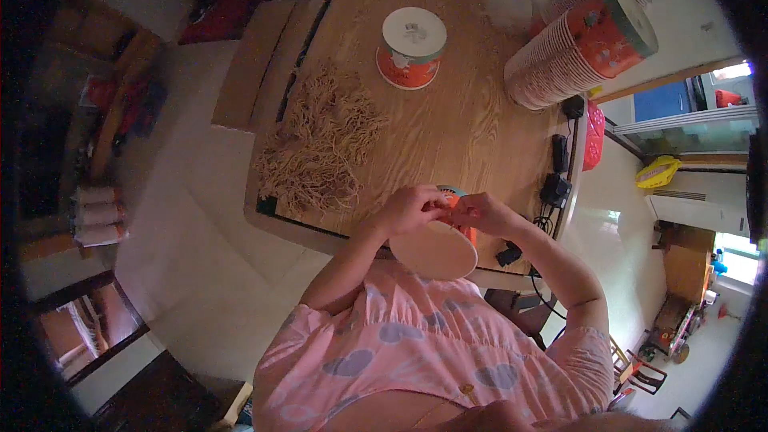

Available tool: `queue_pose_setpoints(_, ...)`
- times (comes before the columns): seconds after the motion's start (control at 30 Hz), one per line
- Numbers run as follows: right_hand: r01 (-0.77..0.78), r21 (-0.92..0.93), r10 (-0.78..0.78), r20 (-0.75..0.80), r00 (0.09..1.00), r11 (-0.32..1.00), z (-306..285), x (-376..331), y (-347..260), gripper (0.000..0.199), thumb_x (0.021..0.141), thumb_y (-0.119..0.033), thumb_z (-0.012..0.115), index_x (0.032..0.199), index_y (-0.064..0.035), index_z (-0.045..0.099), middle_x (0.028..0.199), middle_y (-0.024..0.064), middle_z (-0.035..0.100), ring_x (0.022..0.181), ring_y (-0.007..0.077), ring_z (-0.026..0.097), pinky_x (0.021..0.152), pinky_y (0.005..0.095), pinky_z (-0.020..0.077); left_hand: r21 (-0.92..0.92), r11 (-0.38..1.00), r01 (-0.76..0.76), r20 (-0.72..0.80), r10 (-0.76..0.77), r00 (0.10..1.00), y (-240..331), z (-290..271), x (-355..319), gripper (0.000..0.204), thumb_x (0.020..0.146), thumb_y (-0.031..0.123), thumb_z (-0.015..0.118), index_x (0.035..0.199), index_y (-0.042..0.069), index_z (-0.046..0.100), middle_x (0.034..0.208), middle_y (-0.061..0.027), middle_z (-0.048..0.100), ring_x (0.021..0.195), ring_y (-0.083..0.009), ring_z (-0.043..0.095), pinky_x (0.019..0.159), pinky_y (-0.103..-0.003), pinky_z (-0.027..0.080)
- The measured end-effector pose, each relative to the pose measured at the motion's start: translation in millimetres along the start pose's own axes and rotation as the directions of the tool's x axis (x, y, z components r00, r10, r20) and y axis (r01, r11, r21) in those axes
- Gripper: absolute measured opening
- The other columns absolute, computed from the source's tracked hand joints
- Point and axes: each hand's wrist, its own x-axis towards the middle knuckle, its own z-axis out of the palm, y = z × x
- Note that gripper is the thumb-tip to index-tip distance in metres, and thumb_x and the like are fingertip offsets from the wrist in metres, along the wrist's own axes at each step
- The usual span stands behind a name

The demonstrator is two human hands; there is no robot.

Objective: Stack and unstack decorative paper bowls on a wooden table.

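In front of my body, at the table's near edge, an orange paper tub (470,234) lies tipped, its wide pale round end turned towards me. My left hand (414,210) and my right hand (485,214) meet over its upper side. Both hands are closed, with thumbs and fingertips pinched close together. What lies between the fingertips is too small to make out. Left of the hands spreads a loose heap of tan strings (324,140). Farther back, another orange tub (410,70) stands upside down, with a white round piece (414,32) on top.
Tall nested stacks of paper tubs (556,56) lean at the table's back right. Black power adapters (555,190) and cables run along the right edge of the wooden table (448,140). A clear plastic bag (502,2) sits at the back. A cardboard piece (254,72) is beyond the left edge.
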Motion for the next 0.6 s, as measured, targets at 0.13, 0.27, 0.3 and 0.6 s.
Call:
queue_pose_setpoints(0.13,0.002,-0.024,-0.003,-0.038,0.999,1.000,1,0,-3,0.020,0.079,-0.020,0.060,0.082,-0.0008,0.060,0.071,0.0022,0.060,0.068,0.0076,0.053,0.062,0.0237,0.0433,0.014,1.000,-0.005,0.035,0.005,0.999,5,-4,3,0.013,0.072,0.014,0.062,0.083,0.006,0.063,0.079,-0.0095,0.058,0.074,-0.0250,0.058,0.066,-0.033,0.046)
queue_pose_setpoints(0.27,0.000,-0.061,-0.002,-0.034,0.999,0.998,-1,0,-23,0.020,0.079,-0.020,0.060,0.082,-0.0004,0.060,0.070,0.0025,0.060,0.068,0.0071,0.052,0.061,0.0238,0.0432,-0.012,1.000,-0.020,0.019,0.020,1.000,6,-1,6,0.013,0.072,0.011,0.062,0.084,0.006,0.061,0.079,-0.0093,0.058,0.073,-0.0257,0.057,0.065,-0.034,0.046)
queue_pose_setpoints(0.3,0.012,-0.023,-0.013,-0.030,0.999,1.000,-1,0,-26,0.019,0.079,-0.020,0.060,0.082,-0.0004,0.060,0.070,0.0029,0.060,0.068,0.0074,0.053,0.061,0.0241,0.0433,-0.067,0.998,-0.006,-0.003,0.006,1.000,7,0,6,0.013,0.072,0.011,0.061,0.084,0.005,0.060,0.078,-0.0095,0.058,0.073,-0.0262,0.057,0.065,-0.034,0.046)
queue_pose_setpoints(0.6,0.029,-0.031,-0.028,0.021,0.999,0.999,2,4,-9,0.019,0.080,-0.020,0.058,0.087,-0.0022,0.059,0.073,0.0055,0.061,0.065,0.0098,0.052,0.060,0.0292,0.0447,0.063,0.995,-0.081,-0.022,0.083,0.996,5,0,5,0.013,0.073,0.010,0.061,0.083,0.003,0.058,0.080,-0.0104,0.058,0.074,-0.0268,0.058,0.063,-0.034,0.046)
